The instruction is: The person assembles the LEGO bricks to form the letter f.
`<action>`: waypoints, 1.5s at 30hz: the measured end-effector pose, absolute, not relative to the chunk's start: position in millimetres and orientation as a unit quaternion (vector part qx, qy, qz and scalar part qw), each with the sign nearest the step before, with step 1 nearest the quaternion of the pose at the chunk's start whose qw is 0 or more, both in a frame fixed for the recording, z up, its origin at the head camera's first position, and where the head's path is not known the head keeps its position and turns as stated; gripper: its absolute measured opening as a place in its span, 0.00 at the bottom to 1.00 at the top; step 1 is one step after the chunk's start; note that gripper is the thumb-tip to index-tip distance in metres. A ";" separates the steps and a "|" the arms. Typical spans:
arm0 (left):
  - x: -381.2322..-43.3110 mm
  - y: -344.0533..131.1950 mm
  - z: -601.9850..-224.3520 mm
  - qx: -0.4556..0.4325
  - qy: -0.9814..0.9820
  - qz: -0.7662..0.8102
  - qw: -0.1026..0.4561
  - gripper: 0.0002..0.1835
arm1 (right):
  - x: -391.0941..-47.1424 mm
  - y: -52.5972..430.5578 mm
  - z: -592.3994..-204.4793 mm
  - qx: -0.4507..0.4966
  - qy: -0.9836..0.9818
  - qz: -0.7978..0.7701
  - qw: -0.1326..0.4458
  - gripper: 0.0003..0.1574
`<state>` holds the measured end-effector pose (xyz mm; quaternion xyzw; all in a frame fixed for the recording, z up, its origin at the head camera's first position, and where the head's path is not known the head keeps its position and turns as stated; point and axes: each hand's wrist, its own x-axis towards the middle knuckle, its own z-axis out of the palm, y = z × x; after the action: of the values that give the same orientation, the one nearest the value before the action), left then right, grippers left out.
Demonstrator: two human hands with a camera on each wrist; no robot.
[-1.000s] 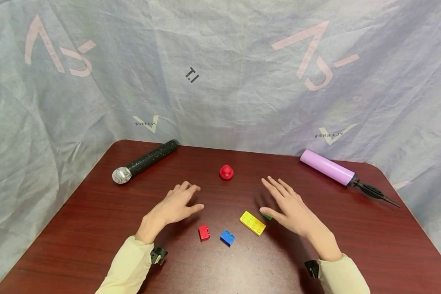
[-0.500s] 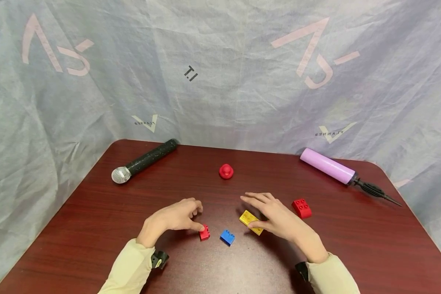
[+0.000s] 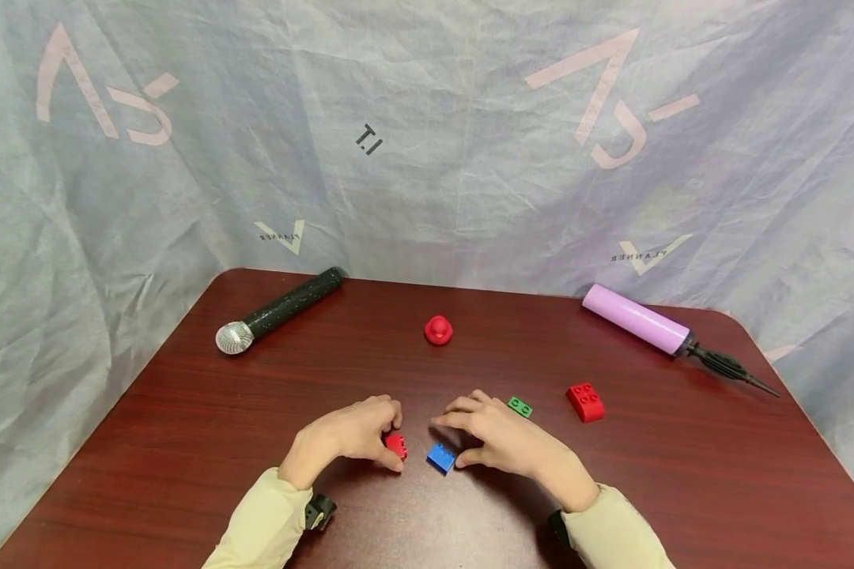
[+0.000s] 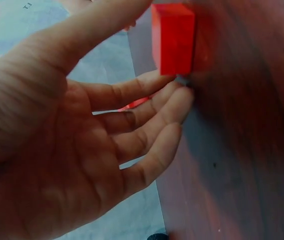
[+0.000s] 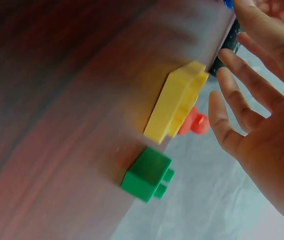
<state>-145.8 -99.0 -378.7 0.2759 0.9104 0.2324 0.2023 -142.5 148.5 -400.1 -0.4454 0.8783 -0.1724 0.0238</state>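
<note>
My left hand (image 3: 356, 431) is around a small red toy brick (image 3: 396, 446), thumb on the near side and fingers on the far side. In the left wrist view, the index fingertip meets one end of the red brick (image 4: 174, 40), and the thumb runs out of the frame at the other. My right hand (image 3: 501, 438) reaches over a blue brick (image 3: 440, 458); its thumb tip is right at that brick's edge, and the fingers are loosely bent. The yellow brick (image 5: 174, 102), hidden under this hand in the head view, shows beside its fingers in the right wrist view.
A green brick (image 3: 519, 407) and a larger red brick (image 3: 586, 403) lie beyond the right hand. Farther back are a small red duck-like toy (image 3: 438, 331), a black microphone (image 3: 281, 310) and a purple hand pump (image 3: 636, 319). A printed cloth (image 3: 427, 158) hangs behind the table.
My left hand has come down and closed around the small red brick. My right hand has moved left and down, past the yellow brick to the blue one, uncovering the green and larger red bricks.
</note>
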 end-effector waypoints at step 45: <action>-139.1 -68.0 -399.2 0.356 0.837 0.384 0.158 0.13 | -132.0 159.1 -377.9 -0.341 0.860 -0.349 0.151 0.19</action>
<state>-139.1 -68.0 -399.2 0.3564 0.8371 0.3837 0.1580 -132.0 159.1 -377.9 -0.3407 0.8598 -0.3491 0.1509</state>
